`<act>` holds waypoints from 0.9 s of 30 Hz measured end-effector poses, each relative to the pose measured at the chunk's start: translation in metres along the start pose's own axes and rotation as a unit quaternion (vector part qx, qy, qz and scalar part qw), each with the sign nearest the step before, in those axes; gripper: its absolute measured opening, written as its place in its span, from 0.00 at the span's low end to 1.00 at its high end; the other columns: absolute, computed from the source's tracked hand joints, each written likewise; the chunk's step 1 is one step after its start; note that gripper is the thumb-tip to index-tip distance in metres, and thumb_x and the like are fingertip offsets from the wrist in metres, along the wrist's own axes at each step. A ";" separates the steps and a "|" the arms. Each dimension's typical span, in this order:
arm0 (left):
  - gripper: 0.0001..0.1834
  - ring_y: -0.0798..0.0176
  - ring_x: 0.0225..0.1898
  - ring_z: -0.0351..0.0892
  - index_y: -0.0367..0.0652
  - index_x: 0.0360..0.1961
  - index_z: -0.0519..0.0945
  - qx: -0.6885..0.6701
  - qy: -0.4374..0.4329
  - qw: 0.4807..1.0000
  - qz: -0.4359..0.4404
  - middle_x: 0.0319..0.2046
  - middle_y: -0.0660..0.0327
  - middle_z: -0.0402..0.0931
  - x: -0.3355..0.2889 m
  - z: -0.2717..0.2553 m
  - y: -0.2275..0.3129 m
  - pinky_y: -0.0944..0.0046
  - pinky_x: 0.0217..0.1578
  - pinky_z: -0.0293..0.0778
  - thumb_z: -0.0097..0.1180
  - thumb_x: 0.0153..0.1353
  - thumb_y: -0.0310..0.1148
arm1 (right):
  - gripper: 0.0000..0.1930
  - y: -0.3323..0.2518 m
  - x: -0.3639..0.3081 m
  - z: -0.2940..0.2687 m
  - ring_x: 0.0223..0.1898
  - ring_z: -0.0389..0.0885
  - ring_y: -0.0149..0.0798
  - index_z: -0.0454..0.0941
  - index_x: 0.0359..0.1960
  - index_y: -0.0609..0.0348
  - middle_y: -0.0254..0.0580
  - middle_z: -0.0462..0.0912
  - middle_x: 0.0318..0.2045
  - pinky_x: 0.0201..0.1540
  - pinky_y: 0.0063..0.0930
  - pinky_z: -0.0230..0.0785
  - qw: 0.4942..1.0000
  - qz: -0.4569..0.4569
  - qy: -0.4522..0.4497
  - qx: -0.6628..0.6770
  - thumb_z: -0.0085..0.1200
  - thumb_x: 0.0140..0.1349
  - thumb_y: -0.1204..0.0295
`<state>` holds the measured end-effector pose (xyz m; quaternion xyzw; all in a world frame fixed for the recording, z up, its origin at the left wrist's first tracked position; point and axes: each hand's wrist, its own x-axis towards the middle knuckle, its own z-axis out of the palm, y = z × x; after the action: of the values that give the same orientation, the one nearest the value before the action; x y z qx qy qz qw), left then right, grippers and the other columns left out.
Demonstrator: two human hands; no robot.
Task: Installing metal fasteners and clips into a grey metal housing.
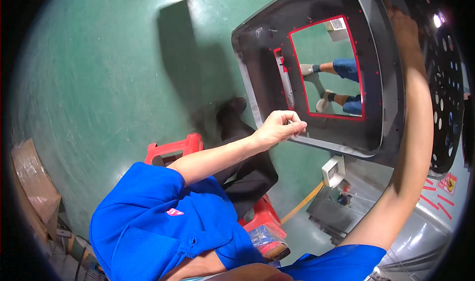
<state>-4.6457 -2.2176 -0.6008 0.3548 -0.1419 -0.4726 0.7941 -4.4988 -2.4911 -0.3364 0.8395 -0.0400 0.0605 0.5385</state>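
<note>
A dark, round-cornered panel (262,48) with a pale rim stands tilted before me. Its rectangular opening has a red edge, and beside that runs a narrow red-edged slot (284,78). Just off the panel's lower rim, my left hand (282,129) is closed, thumb and fingers pinched together; what lies between them, if anything, is too small to name. My right arm reaches up along the panel's right side. At its end my right hand (404,28) is curled in shadow against the dark side, its fingertips hidden.
Through the opening show another person's legs (346,69) in blue trousers. A black perforated sheet (443,98) stands at the right. Red stools (190,143) are by my legs. A white box (333,171) sits below the panel, and brown cardboard (34,182) lies at the left.
</note>
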 end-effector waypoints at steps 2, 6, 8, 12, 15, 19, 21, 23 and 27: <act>0.16 0.81 0.14 0.53 0.42 0.24 0.72 -0.028 0.002 0.999 0.016 0.16 0.71 0.64 0.002 0.000 0.006 0.76 0.14 0.47 0.54 0.62 0.42 | 0.24 0.010 -0.007 -0.011 0.39 0.80 0.52 0.66 0.55 0.54 0.53 0.79 0.37 0.37 0.43 0.73 0.992 0.049 0.058 0.097 0.50 0.59 0.61; 0.25 0.78 0.13 0.51 0.44 0.20 0.67 -0.046 -0.004 0.992 0.117 0.14 0.70 0.60 0.012 0.015 0.052 0.75 0.13 0.45 0.45 0.63 0.55 | 0.15 0.035 -0.055 -0.100 0.23 0.71 0.29 0.76 0.34 0.65 0.37 0.76 0.22 0.27 0.22 0.63 0.891 0.147 0.035 0.427 0.55 0.57 0.63; 0.26 0.78 0.13 0.52 0.45 0.19 0.67 -0.097 0.001 0.980 0.175 0.14 0.70 0.60 0.017 0.036 0.090 0.75 0.13 0.46 0.44 0.62 0.56 | 0.14 0.030 -0.080 -0.147 0.23 0.69 0.22 0.76 0.26 0.65 0.34 0.74 0.19 0.27 0.16 0.58 0.851 0.022 0.094 0.516 0.56 0.56 0.64; 0.26 0.78 0.14 0.52 0.46 0.19 0.68 -0.173 -0.037 0.945 0.273 0.14 0.70 0.61 0.020 0.070 0.128 0.75 0.14 0.48 0.44 0.62 0.56 | 0.11 -0.038 -0.133 -0.199 0.26 0.77 0.25 0.77 0.32 0.66 0.35 0.77 0.23 0.30 0.20 0.70 0.720 -0.057 0.034 0.691 0.62 0.44 0.84; 0.26 0.78 0.13 0.52 0.46 0.18 0.68 -0.200 -0.038 0.947 0.248 0.15 0.70 0.62 0.010 0.092 0.126 0.75 0.14 0.48 0.44 0.62 0.56 | 0.10 -0.059 -0.151 -0.193 0.25 0.78 0.28 0.77 0.30 0.64 0.37 0.78 0.23 0.29 0.20 0.70 0.680 -0.017 0.063 0.730 0.61 0.43 0.84; 0.27 0.78 0.14 0.53 0.46 0.18 0.68 -0.173 -0.047 0.949 0.258 0.15 0.70 0.62 0.009 0.080 0.110 0.75 0.15 0.49 0.44 0.61 0.58 | 0.07 -0.058 -0.151 -0.196 0.26 0.78 0.28 0.78 0.29 0.63 0.38 0.78 0.23 0.30 0.21 0.70 0.775 -0.035 0.142 0.614 0.60 0.47 0.81; 0.19 0.78 0.15 0.54 0.44 0.24 0.71 -0.189 -0.026 0.958 0.215 0.18 0.69 0.64 0.015 0.058 0.101 0.75 0.15 0.50 0.45 0.65 0.47 | 0.04 -0.038 -0.125 -0.187 0.27 0.77 0.27 0.78 0.31 0.63 0.38 0.79 0.24 0.31 0.20 0.69 0.799 0.017 0.172 0.576 0.57 0.53 0.77; 0.12 0.78 0.15 0.55 0.42 0.29 0.72 -0.202 0.004 0.969 0.139 0.19 0.69 0.65 0.022 0.051 0.080 0.76 0.15 0.51 0.44 0.65 0.38 | 0.07 0.009 -0.097 -0.151 0.29 0.77 0.27 0.78 0.34 0.64 0.37 0.80 0.26 0.36 0.20 0.68 0.837 0.057 0.131 0.527 0.54 0.55 0.74; 0.08 0.77 0.18 0.61 0.41 0.34 0.72 -0.064 -0.005 0.990 0.125 0.21 0.69 0.68 0.039 0.040 0.011 0.74 0.18 0.58 0.40 0.62 0.31 | 0.09 0.051 -0.055 -0.073 0.38 0.80 0.40 0.78 0.35 0.61 0.46 0.81 0.33 0.42 0.28 0.68 0.883 0.025 0.035 0.467 0.56 0.50 0.76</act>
<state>-4.6418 -2.2646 -0.5690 0.2801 -0.1581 -0.3796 0.8674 -4.5645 -2.4462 -0.2683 0.9899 -0.0093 0.1145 0.0832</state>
